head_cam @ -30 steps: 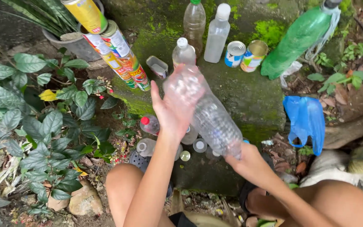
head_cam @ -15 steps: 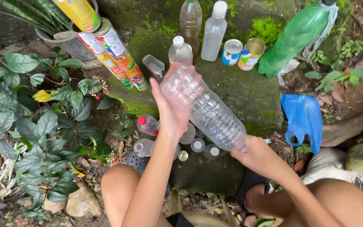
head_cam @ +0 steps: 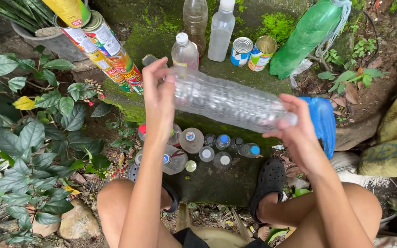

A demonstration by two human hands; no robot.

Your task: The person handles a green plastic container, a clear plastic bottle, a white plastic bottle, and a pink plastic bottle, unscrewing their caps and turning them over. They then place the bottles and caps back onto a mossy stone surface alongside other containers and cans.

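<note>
Clear plastic bottle [head_cam: 228,98], large, ribbed, lying nearly level in the air between both hands, base end at the left, neck end at the right, slightly lower

Head view:
- Left hand [head_cam: 158,98]: raised, fingers upright, palm pressed flat against the bottle's base end; grip wide, touching rather than wrapping
- Right hand [head_cam: 295,126]: grip closed around the bottle's neck end, fingers curled over it from above
- Beyond the grips: mossy stone slab [head_cam: 253,73] bearing a small capped bottle [head_cam: 184,50] just behind the left hand, two tall clear bottles [head_cam: 207,23], and two open tin cans [head_cam: 252,53] side by side
- Beyond and right of the right grip: big green bottle [head_cam: 306,36] leaning tilted against the stone
- Beyond and left of the left grip: stack of labelled tin cans [head_cam: 99,46] slanting up towards a grey plant pot [head_cam: 47,39]
- Just past the right hand: blue plastic bag [head_cam: 323,124], partly hidden by that hand
- Below the held bottle: cluster of small bottles [head_cam: 203,147] standing close together, caps white, blue and red; some touch, exact count unclear
- Below the right grip: black clog [head_cam: 267,181] on the person's foot
- Left of the left grip, well apart: leafy green shrub [head_cam: 28,138] over stones and soil
- Nearest the camera: the person's bare knees, either side of the forearms
</note>
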